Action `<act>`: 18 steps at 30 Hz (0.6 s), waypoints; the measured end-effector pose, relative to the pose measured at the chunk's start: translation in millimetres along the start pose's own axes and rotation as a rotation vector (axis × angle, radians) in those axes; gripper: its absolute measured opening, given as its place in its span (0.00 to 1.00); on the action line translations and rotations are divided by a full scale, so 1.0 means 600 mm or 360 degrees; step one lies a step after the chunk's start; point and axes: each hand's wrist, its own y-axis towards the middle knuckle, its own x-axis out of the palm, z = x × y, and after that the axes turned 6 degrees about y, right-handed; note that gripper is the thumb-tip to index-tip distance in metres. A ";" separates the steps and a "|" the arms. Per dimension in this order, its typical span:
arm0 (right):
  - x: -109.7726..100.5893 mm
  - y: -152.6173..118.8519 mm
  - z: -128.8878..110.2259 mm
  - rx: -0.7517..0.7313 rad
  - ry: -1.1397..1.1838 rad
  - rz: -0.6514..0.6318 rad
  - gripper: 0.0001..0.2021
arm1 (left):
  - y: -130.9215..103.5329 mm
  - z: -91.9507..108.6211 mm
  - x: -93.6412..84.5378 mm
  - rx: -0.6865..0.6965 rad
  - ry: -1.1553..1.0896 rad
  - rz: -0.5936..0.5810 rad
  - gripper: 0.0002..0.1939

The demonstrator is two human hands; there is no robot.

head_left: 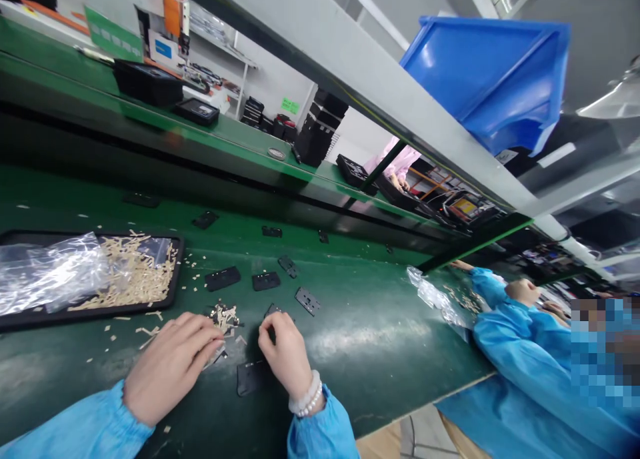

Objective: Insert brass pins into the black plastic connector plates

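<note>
1. The 2 hands are apart, both low over the table (360,339).
2. The left hand (173,362) reaches its fingertips to the edge of a small pile (227,318) of tan strips and dark bits; I cannot tell if it grips any of them. The pile lies between the 2 hands, probably so that both can reach it.
3. The right hand (287,352) has its thumb and index finger curled toward each other, as for small parts; whether something is pinched there, I cannot tell. A black plate (249,380) lies just beside it, partly covered.
4. Beyond the hands, 4 dark parts (223,278) lie flat and apart, which perhaps keeps each easy to pick.
5. At the left, a tray (179,259) holds loose strips (145,272) and a clear bag (60,272); its rim probably limits spilling, yet some strips lie outside.
</note>
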 end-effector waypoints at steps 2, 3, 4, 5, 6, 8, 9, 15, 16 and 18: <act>-0.003 -0.003 -0.002 0.0059 0.0095 0.0015 0.09 | 0.012 0.016 0.020 0.0127 0.0171 -0.0039 0.12; -0.002 -0.005 -0.004 0.0086 0.0138 0.0025 0.09 | 0.018 0.024 0.032 0.0146 0.0202 -0.0058 0.11; 0.000 -0.006 -0.006 0.0114 0.0178 0.0039 0.08 | 0.025 0.033 0.043 0.0153 0.0223 -0.0074 0.11; 0.002 -0.006 -0.008 0.0142 0.0215 0.0056 0.08 | 0.031 0.041 0.054 0.0166 0.0249 -0.0089 0.11; 0.004 -0.007 -0.010 0.0168 0.0251 0.0071 0.08 | 0.035 0.048 0.064 0.0180 0.0272 -0.0104 0.13; 0.006 -0.007 -0.011 0.0208 0.0316 0.0093 0.07 | 0.040 0.058 0.077 0.0209 0.0303 -0.0131 0.16; 0.006 -0.007 -0.011 0.0222 0.0345 0.0101 0.07 | 0.040 0.060 0.081 0.0221 0.0312 -0.0142 0.18; 0.000 -0.010 -0.008 0.0242 0.0419 0.0117 0.09 | 0.038 0.056 0.074 0.0199 0.0299 -0.0118 0.20; 0.000 -0.012 -0.009 0.0236 0.0410 0.0116 0.09 | 0.039 0.053 0.068 0.0175 0.0278 -0.0100 0.19; 0.001 -0.018 -0.013 0.0225 0.0391 0.0111 0.08 | 0.041 0.043 0.054 0.0111 0.0216 -0.0057 0.16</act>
